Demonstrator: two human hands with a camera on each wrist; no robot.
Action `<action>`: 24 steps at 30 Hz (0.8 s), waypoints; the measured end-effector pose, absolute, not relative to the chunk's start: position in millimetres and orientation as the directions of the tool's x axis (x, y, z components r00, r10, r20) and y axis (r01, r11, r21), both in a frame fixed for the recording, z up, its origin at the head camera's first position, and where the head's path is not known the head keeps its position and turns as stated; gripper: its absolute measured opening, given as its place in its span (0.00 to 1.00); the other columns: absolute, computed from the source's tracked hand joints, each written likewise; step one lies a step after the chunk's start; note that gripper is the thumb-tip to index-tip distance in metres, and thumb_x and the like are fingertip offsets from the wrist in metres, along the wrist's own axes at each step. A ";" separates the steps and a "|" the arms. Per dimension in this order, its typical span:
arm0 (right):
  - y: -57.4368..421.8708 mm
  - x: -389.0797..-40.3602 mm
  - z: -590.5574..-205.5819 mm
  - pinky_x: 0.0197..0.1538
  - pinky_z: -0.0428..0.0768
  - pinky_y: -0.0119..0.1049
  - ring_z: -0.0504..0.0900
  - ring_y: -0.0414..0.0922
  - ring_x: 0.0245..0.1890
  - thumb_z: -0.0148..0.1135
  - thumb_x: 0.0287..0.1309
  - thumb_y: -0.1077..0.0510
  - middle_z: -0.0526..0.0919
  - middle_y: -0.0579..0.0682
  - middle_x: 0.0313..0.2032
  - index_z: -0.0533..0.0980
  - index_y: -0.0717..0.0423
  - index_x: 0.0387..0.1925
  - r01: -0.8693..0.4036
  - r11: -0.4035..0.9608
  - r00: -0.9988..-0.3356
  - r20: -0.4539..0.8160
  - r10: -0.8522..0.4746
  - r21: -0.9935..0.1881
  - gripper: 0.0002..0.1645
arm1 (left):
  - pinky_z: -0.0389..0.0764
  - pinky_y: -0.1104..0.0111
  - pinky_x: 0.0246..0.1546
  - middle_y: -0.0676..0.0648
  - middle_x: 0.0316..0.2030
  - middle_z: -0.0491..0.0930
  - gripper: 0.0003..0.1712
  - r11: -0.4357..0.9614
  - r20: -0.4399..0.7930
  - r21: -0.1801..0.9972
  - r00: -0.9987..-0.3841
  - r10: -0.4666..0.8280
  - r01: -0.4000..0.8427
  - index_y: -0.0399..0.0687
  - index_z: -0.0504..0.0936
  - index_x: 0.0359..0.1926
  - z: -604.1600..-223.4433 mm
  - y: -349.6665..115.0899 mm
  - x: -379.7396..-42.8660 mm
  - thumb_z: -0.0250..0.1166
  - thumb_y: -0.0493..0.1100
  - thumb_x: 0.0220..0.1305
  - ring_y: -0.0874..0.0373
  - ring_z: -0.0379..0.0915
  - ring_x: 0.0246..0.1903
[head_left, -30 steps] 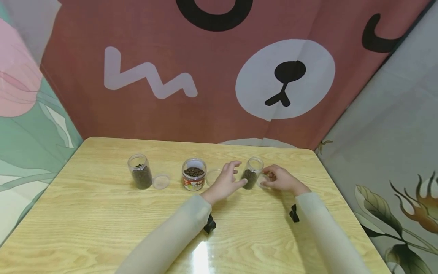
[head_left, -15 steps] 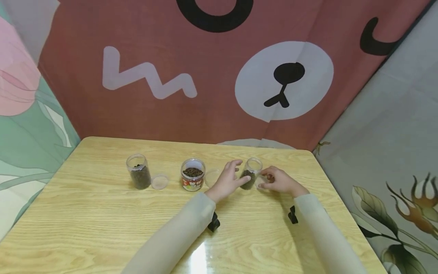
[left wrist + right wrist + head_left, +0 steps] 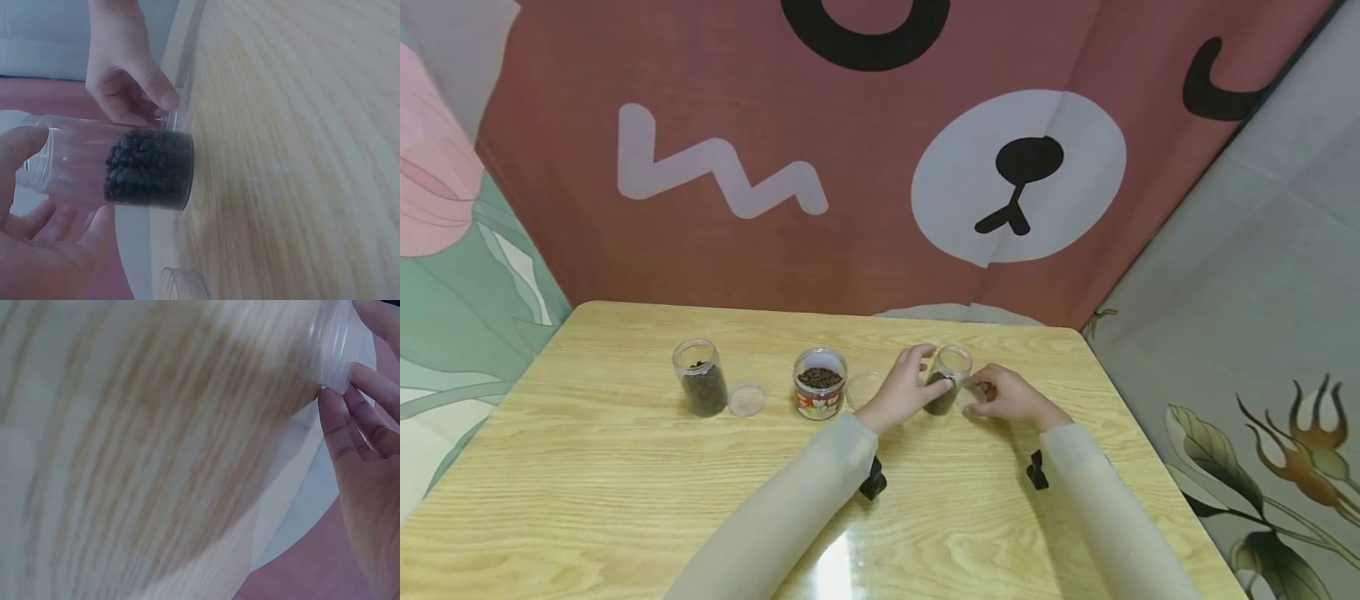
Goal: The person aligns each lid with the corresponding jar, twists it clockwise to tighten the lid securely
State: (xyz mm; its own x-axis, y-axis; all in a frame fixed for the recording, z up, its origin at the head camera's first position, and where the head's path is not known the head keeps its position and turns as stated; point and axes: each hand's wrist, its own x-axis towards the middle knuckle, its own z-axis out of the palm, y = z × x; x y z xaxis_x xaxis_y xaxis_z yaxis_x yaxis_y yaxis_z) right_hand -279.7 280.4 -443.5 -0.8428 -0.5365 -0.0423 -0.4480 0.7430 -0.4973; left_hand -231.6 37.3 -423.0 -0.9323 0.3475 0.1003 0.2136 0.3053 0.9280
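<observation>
A clear jar (image 3: 81, 153) part-filled with small dark beans (image 3: 150, 165) stands open on the table's right half. My left hand (image 3: 895, 396) cups loosely around its left side. In the left wrist view the thumb lies across the neck, with other fingers (image 3: 97, 228) close beside the wall; whether they touch cannot be told. Just right of this jar, my right hand (image 3: 1011, 397) pinches the edge of a clear lid (image 3: 337, 353) between thumb and fingers, low at the tabletop. The hand covers part of the lid in the head view.
An uncovered jar with a red patterned label (image 3: 818, 406) holds brown beans in the middle, and a clear lid (image 3: 863, 386) lies right of it. Further left stands another uncovered jar (image 3: 704, 390) of dark beans beside its round lid (image 3: 747, 399). A patterned curtain hangs behind the table.
My left hand has moved slightly right and closer around the right-hand jar, its thumb now in front of the glass. The right hand stays at the lid. The head view has shifted a little.
</observation>
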 end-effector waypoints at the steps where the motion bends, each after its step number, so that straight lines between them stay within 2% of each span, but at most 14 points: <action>1: 280.0 -279.8 -443.4 0.33 0.75 0.36 0.72 0.44 0.31 0.72 0.48 0.46 0.74 0.50 0.35 0.77 0.59 0.50 -0.453 0.744 -0.841 -0.041 -0.539 -0.492 0.31 | 0.74 0.60 0.52 0.42 0.64 0.58 0.38 0.304 0.100 0.928 -0.931 0.350 0.214 0.47 0.56 0.69 -423.2 37.9 -231.7 0.61 0.51 0.64 0.48 0.62 0.60; 11: 278.1 -280.4 -443.4 0.32 0.75 0.36 0.71 0.45 0.31 0.73 0.48 0.50 0.74 0.49 0.33 0.78 0.57 0.48 -0.428 0.750 -0.854 -0.045 -0.518 -0.505 0.26 | 0.73 0.60 0.54 0.45 0.61 0.62 0.35 0.335 0.113 0.912 -0.930 0.349 0.237 0.49 0.59 0.68 -421.9 43.7 -232.3 0.62 0.49 0.64 0.50 0.65 0.58; 24: 277.6 -277.8 -446.3 0.30 0.73 0.36 0.69 0.43 0.29 0.73 0.48 0.50 0.73 0.50 0.33 0.79 0.55 0.49 -0.429 0.752 -0.860 -0.029 -0.510 -0.500 0.26 | 0.69 0.61 0.59 0.46 0.64 0.62 0.39 0.353 0.105 0.904 -0.926 0.363 0.241 0.48 0.55 0.70 -423.9 48.5 -232.7 0.61 0.51 0.64 0.55 0.60 0.63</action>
State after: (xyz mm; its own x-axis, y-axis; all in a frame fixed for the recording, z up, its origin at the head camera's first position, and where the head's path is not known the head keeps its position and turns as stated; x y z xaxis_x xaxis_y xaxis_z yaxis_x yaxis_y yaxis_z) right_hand -277.8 277.6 -446.3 -0.8596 -0.5102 -0.0292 -0.4294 0.7521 -0.5000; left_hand -232.7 48.5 -423.9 -0.9259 0.3628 0.1049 0.2406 0.3525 0.9043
